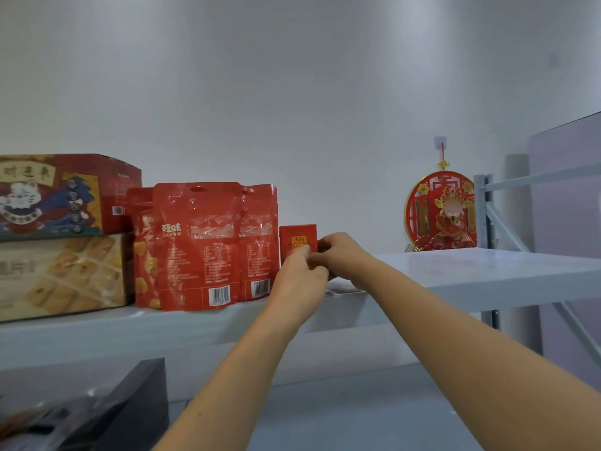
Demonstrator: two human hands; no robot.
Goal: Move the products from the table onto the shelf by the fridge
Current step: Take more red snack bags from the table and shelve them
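Head view: at the far left of the pale shelf (487,271), a red illustrated box (65,193) sits stacked on a pale biscuit box (61,275). Just right of them stand three red pouches (198,245), upright and overlapping. Beside the pouches a small red carton (297,239) stands upright, its base hidden behind the left hand (300,281), whose curled fingers pinch its lower front. The right hand (338,252) grips the carton's right side, fingers curled round it. Farther right, well apart, a round red ornament (440,213) hangs against the wall.
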